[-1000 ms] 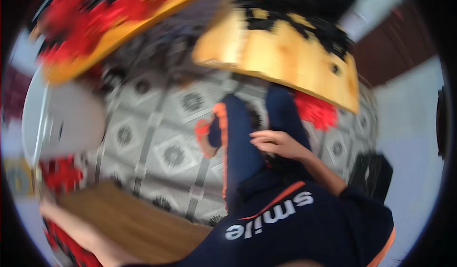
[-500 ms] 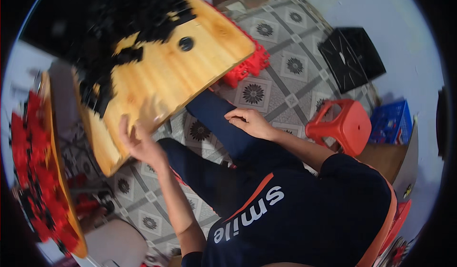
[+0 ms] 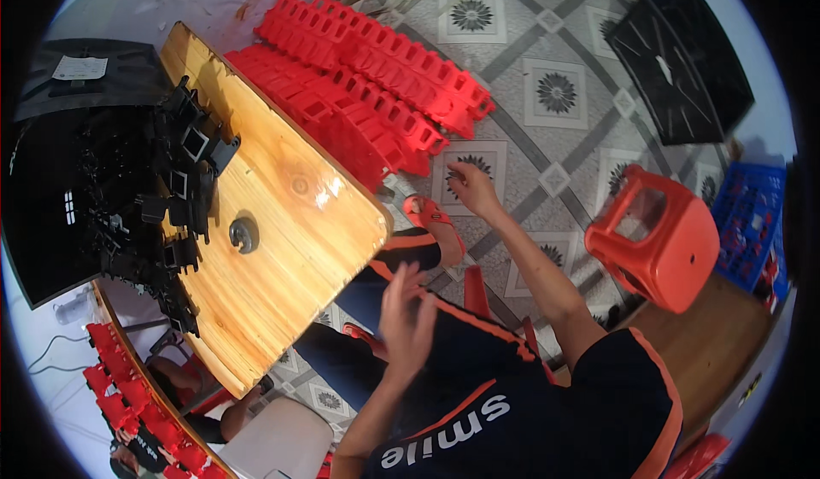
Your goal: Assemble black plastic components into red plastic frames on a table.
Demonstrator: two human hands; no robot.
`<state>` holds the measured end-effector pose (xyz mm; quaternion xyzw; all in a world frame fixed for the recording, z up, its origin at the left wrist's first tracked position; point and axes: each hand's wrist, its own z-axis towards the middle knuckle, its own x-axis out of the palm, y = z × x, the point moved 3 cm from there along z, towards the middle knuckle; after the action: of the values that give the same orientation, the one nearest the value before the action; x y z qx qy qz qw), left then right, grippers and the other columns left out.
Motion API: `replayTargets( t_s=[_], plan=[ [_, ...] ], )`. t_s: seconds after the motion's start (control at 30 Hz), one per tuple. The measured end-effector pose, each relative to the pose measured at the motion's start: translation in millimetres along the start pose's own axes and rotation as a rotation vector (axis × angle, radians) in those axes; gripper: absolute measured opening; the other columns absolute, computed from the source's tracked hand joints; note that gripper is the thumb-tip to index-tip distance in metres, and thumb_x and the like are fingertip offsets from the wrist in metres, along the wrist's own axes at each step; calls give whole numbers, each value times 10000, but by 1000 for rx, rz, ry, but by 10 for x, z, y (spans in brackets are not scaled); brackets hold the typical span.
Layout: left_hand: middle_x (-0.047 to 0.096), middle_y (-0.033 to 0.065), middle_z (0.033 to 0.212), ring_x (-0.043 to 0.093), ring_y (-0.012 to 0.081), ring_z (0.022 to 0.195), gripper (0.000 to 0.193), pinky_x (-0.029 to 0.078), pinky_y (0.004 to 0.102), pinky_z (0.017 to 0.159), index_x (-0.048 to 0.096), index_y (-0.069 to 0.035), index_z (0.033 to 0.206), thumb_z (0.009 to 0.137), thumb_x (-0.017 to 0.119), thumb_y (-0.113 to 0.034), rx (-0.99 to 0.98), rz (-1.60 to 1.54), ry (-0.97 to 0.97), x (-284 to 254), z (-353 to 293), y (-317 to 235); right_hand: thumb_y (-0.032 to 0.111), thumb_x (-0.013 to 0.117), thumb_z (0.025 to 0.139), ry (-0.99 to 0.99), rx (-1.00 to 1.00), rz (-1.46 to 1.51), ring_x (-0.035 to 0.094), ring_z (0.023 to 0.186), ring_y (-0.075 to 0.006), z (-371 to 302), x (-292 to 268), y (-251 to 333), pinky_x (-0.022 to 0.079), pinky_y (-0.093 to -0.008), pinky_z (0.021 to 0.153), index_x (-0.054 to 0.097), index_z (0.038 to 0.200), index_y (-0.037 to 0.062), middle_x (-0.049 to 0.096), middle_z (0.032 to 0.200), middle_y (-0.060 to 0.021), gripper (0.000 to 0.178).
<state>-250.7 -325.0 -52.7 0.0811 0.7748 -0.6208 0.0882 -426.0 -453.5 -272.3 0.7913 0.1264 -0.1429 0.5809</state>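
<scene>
Tiled flr (image 3: 555, 95), R hand (image 3: 472, 190) nr red plastic pcs (image 3: 354, 108), L hand (image 3: 406, 321) nr tbl (image 3: 299, 265)

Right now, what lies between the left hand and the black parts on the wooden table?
In the head view: a trouser leg, then the wooden table with a dark round piece on it, nearer the black parts.

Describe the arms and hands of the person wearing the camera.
The left hand and right hand are bare, without gloves; both forearms are uncovered, with no watch or bracelet visible. The right sleeve is short and dark navy, with an orange band along it.
</scene>
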Motion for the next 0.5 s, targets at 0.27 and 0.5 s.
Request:
replayTargets(
  t_s=[0.27, 0.5],
  plan=[
    [119, 247, 1531, 330, 433, 1337, 1050, 445, 564, 963, 13, -208, 1547, 824, 680, -573, -885, -939, -694, 311, 1744, 1502, 352, 684, 826, 89, -567, -9, 510, 1173, -450, 2194, 1126, 1248, 443, -468, 984, 377, 1429, 63, 478, 1318, -274, 736],
    [51, 89, 1619, 129, 371, 1456, 1252, 288, 614, 1075, -166, -277, 1531, 707, 641, -767, -892, -904, -928, 227, 2222, 1606, 659, 683, 746, 325, -412, -125, 289, 1386, -473, 3430, 2032, 2649, 293, -567, 1104, 221, 1537, 164, 217, 1546, -260, 1041]
  ],
)
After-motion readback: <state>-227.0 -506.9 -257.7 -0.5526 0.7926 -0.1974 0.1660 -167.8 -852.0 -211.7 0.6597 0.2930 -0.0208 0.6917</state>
